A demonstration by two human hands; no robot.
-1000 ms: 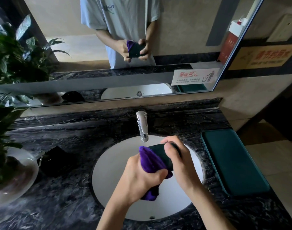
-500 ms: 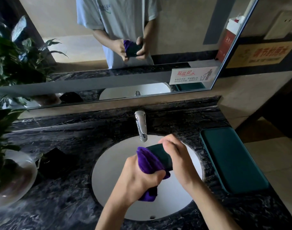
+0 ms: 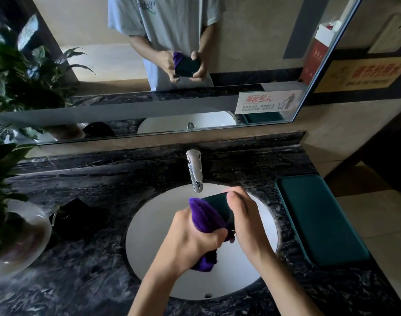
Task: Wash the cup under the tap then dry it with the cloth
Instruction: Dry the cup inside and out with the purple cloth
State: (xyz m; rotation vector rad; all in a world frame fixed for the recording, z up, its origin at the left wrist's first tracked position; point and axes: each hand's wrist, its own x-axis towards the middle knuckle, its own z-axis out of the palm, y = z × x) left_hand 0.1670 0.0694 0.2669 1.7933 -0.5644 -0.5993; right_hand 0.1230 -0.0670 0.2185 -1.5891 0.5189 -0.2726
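The person's left hand (image 3: pixel 195 240) is curled tight round a bunched purple cloth (image 3: pixel 206 216), thumb clamped over it, with a tail of the fabric hanging out below the fist. Right hand (image 3: pixel 245 221) is wrapped round the dark green cup (image 3: pixel 220 205), thumb on top, fingers curled over the far side. The two hands are touching, cloth pressed against the cup's left side. The cup looks tipped on its side, long axis running roughly left-right between the hands, though which end is the mouth can't be told from here. So the cloth hand is the one placed to do the rubbing and the right one just steadies or turns it.

All this is held over the middle of the round white sink (image 3: pixel 154 226), just in front of and below the chrome tap (image 3: pixel 195 171), which shows no water running. Probably the drying stage, wash looks done.

Cup seems smooth and matte, likely slippery if wet. Cloth is soft and plush, folded in ridges. The counter (image 3: pixel 85 281) is dark veined polished stone. A flat dark green pad (image 3: pixel 318 217) lies along its right edge, and a leafy plant in a white pot (image 3: pixel 19 238) stands at the left edge.
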